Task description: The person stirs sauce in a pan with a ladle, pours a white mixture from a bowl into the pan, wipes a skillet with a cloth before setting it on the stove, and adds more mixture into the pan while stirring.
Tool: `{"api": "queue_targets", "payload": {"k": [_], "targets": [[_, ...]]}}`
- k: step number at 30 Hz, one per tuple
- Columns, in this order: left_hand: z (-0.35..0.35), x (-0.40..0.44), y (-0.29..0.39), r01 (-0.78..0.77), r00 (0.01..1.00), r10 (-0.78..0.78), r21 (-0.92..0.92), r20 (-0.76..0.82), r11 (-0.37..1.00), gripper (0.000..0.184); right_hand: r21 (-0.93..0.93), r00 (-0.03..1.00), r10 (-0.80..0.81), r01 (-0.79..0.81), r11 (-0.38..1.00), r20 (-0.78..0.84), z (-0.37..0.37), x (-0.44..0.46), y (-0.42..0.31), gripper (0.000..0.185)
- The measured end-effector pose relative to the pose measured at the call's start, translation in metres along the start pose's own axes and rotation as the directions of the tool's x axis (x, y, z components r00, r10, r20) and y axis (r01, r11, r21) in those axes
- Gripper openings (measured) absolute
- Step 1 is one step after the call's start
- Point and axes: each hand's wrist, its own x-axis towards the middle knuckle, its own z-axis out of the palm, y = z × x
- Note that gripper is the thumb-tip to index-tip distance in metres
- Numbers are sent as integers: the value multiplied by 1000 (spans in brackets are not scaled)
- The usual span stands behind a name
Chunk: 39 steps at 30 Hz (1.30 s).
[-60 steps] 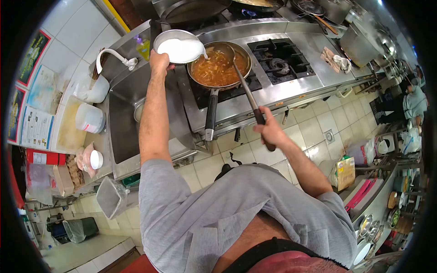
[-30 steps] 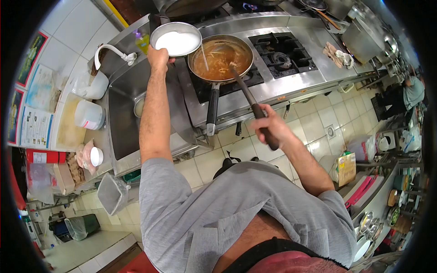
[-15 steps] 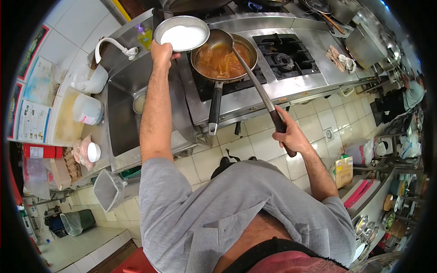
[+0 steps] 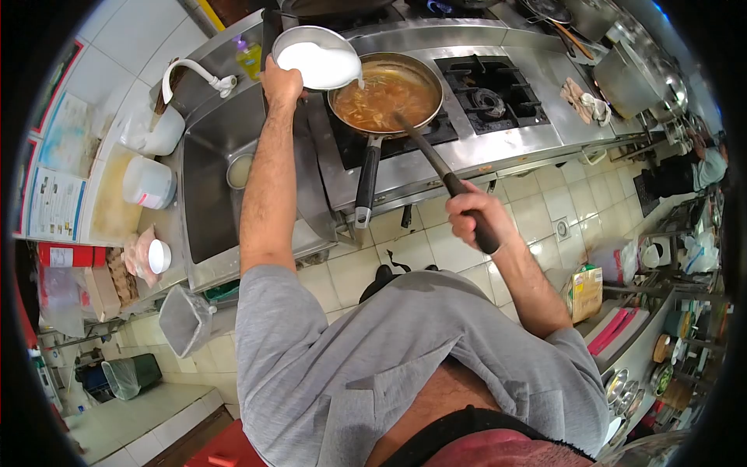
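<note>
My left hand (image 4: pixel 282 84) is closed on the rim of a metal bowl (image 4: pixel 317 57) of white liquid. The bowl tilts over the left edge of a frying pan (image 4: pixel 424 70), and some white liquid is at its lip. Orange-brown sauce with pale strips (image 4: pixel 381 101) fills the pan, whose black handle (image 4: pixel 367 183) points toward me. In my right hand (image 4: pixel 481 218) is the dark handle of a long ladle (image 4: pixel 428 149); its head is down in the sauce and hidden.
Left of the stove is a sink (image 4: pixel 214 187) with a white faucet (image 4: pixel 194 74). An unused burner (image 4: pixel 490 101) lies right of the pan, with cloths (image 4: pixel 585 103) beyond. A person (image 4: pixel 692 171) is at the far right. A bin (image 4: pixel 187 319) stands at lower left.
The bowl has gone from nearly level to tilted toward the pan. The ladle's head has moved from the pan's upper left down into the sauce, and my right hand has shifted slightly left.
</note>
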Motion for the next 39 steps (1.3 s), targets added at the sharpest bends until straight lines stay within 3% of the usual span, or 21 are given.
{"api": "queue_targets", "payload": {"k": [1, 3, 5, 6, 7, 10, 11, 13, 17, 19, 21, 23, 25, 27, 28, 35, 36, 39], "targets": [[2, 0, 0, -4, 1000, 4, 0, 4, 1000, 53, 183, 990, 58, -82, 980, 131, -13, 2, -6, 38], [0, 1, 1, -23, 1000, 22, -7, -6, 1000, 54, 200, 981, 36, -75, 977, 192, -18, 0, -5, 40], [-2, -1, 2, -8, 1000, 8, -23, -10, 1000, 54, -94, 999, -42, 45, 995, 30, -14, -11, 7, 45], [-3, -2, 4, 4, 1000, -5, -41, -8, 999, 53, -213, 997, -79, 75, 974, -9, -11, -15, 13, 61], [-4, -2, 6, 6, 1000, -6, -41, -8, 999, 53, -213, 997, -77, 73, 974, -10, -13, -17, 15, 61], [-7, -5, 7, 28, 999, -25, -176, 21, 984, 56, -551, 985, -147, 76, 831, -86, -21, -24, 14, 79], [-9, -4, 5, 79, 996, -67, -286, 53, 955, 58, -549, 985, -150, 79, 832, -86, -22, -27, 12, 79], [-15, -8, 12, 130, 990, -101, -391, 95, 911, 61, -811, 975, -212, 67, 581, -72, -25, -35, 9, 77], [-43, -30, 33, 202, 977, -133, -516, 168, 832, 72, -896, 971, -224, 21, 443, -88, -29, -57, -2, 77], [-65, -34, 33, 222, 972, -130, -578, 196, 785, 79, -963, 976, -202, -24, 268, -81, -30, -71, -14, 76], [-90, -50, 40, 198, 979, -132, -561, 156, 804, 83, -975, 979, -153, -102, 199, -134, -36, -82, -23, 77], [-117, -68, 44, 175, 984, -128, -526, 125, 832, 85, -992, 964, -256, 37, -121, 67, -53, -91, -28, 77], [-145, -86, 36, 164, 986, -139, -532, 86, 831, 86, -989, 962, -265, 31, -143, 68, -63, -95, -35, 77], [-172, -109, 29, 155, 987, -160, -491, 31, 857, 85, -927, 946, -302, -5, -376, 118, -72, -92, -44, 77], [-184, -122, 24, 155, 984, -180, -468, -9, 870, 83, -904, 940, -308, -1, -428, 144, -76, -86, -47, 76], [-225, -213, -48, 201, 936, -296, -401, -191, 894, 81, -850, 914, -334, 24, -526, 232, -100, -19, -50, 75], [-223, -226, -62, 211, 926, -316, -412, -207, 886, 81, -850, 882, -354, 92, -518, 312, -115, -6, -50, 74], [-206, -257, -94, 261, 896, -384, -433, -223, 863, 83, -915, 907, -356, 71, -398, 226, -110, 9, -59, 78]]}}
